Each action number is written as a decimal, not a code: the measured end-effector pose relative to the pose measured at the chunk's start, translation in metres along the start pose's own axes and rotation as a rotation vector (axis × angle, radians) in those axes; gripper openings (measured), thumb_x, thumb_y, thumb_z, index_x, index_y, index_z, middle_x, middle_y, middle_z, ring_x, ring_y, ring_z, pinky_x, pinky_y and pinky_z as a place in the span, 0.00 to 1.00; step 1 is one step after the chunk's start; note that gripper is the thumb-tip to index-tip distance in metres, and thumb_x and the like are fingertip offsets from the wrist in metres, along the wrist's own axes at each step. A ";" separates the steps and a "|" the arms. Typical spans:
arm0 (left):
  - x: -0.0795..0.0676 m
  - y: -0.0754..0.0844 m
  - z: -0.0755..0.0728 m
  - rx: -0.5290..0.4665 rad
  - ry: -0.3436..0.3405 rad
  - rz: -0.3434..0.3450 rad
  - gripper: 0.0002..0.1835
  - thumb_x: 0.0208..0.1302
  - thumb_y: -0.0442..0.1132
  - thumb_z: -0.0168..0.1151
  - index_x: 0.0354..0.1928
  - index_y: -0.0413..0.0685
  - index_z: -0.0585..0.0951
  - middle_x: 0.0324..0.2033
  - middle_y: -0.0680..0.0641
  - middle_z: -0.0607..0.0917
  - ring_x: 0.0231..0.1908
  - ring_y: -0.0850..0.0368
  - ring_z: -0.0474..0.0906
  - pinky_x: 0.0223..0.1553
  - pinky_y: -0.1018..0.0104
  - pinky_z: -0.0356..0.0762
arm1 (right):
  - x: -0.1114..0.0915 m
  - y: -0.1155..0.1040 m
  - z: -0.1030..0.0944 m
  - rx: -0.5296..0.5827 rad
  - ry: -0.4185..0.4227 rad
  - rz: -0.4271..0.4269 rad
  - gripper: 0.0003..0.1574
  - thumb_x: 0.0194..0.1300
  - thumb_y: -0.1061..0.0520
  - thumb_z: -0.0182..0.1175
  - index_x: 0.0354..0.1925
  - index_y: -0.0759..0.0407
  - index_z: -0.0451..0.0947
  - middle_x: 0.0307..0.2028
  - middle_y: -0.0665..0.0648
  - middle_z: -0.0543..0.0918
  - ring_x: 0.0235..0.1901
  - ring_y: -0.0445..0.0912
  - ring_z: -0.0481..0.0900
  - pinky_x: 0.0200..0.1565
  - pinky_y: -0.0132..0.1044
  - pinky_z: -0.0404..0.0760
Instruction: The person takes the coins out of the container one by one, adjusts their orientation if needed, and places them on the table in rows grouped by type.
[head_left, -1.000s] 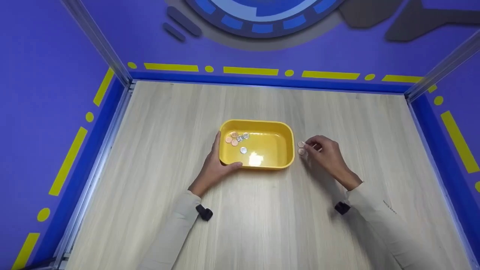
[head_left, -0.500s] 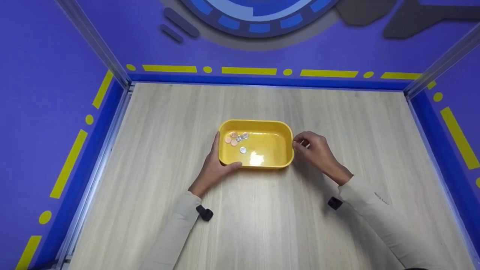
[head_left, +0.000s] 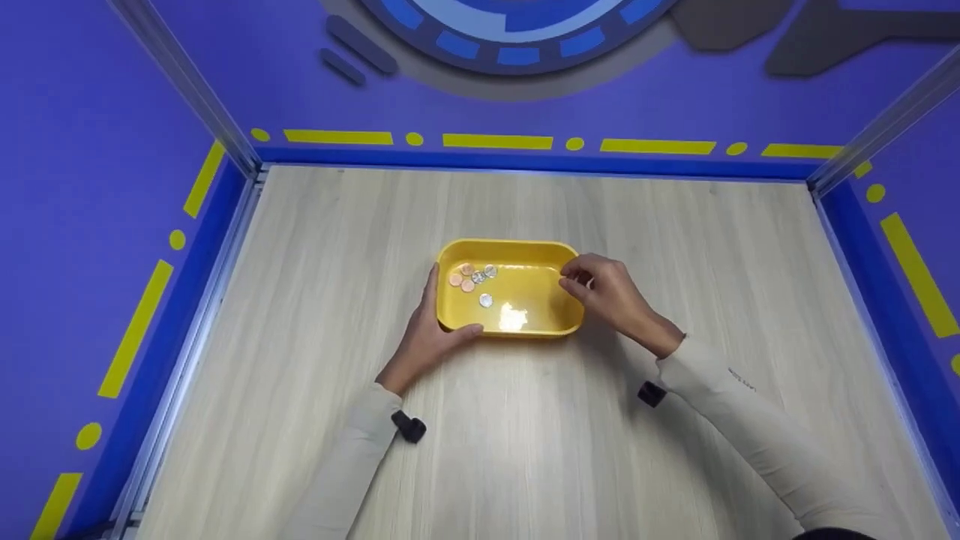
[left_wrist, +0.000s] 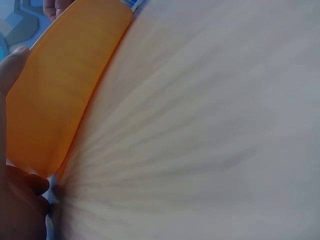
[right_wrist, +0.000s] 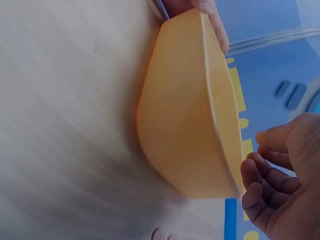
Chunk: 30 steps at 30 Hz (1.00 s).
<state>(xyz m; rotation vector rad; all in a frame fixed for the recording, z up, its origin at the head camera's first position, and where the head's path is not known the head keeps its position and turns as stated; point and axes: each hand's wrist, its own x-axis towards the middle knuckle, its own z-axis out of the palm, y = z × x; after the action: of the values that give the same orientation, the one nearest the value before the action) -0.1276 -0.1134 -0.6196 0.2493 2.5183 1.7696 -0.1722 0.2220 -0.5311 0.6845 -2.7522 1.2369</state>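
Observation:
My left hand (head_left: 429, 330) grips the front left corner of a yellow plastic box (head_left: 536, 307), thumb along the near side, fingers at the left end. Inside lie several coins: copper ones (head_left: 468, 286) to the left, silver ones (head_left: 486, 300) beside and below them. My right hand (head_left: 611, 292) is at the box's right end, its thumb and index fingertips close together over the inside of the rim. Whether a coin sits between those fingertips is hidden. In the right wrist view, small round copper edges (right_wrist: 158, 233), apparently coins, show on the table at the bottom.
A pale wood tabletop (head_left: 480, 435) carries the box. Blue-purple panels (head_left: 480, 112) with yellow marks stand at the back and both sides, joined by metal corner posts (head_left: 187, 82). Both forearms reach in from the near edge.
From beside two copper coins on the table, my right hand has moved left over the box's right rim. Where those coins lay is now behind the hand. The left hand holds still.

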 end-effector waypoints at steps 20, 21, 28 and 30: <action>0.000 -0.001 0.000 -0.024 -0.001 -0.012 0.75 0.58 0.58 0.86 0.91 0.51 0.39 0.84 0.41 0.63 0.75 0.49 0.70 0.78 0.49 0.64 | 0.042 -0.016 0.042 -0.040 -0.267 0.017 0.11 0.75 0.63 0.70 0.51 0.69 0.89 0.44 0.61 0.91 0.41 0.51 0.85 0.46 0.47 0.86; 0.000 -0.001 -0.001 -0.024 -0.001 -0.010 0.75 0.58 0.58 0.86 0.91 0.50 0.39 0.84 0.41 0.63 0.75 0.49 0.70 0.78 0.49 0.64 | 0.044 -0.016 0.045 -0.047 -0.280 0.018 0.11 0.75 0.63 0.70 0.51 0.69 0.89 0.44 0.61 0.90 0.41 0.51 0.85 0.46 0.46 0.86; 0.001 -0.002 0.000 -0.029 0.000 0.006 0.74 0.58 0.56 0.86 0.91 0.47 0.40 0.84 0.41 0.64 0.76 0.49 0.70 0.77 0.48 0.64 | 0.057 -0.011 0.061 -0.050 -0.369 0.002 0.12 0.74 0.63 0.70 0.52 0.67 0.90 0.43 0.60 0.90 0.41 0.50 0.84 0.46 0.45 0.85; 0.001 -0.002 0.000 -0.032 -0.001 0.009 0.74 0.59 0.56 0.86 0.91 0.47 0.40 0.84 0.40 0.64 0.75 0.48 0.71 0.77 0.47 0.64 | 0.059 -0.010 0.066 -0.043 -0.387 -0.009 0.12 0.73 0.63 0.70 0.52 0.66 0.90 0.43 0.59 0.90 0.42 0.49 0.84 0.48 0.45 0.85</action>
<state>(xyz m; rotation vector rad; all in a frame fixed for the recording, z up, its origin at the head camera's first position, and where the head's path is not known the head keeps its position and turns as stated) -0.1290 -0.1142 -0.6215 0.2603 2.4895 1.8107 -0.2124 0.1467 -0.5558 1.0285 -3.0607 1.1430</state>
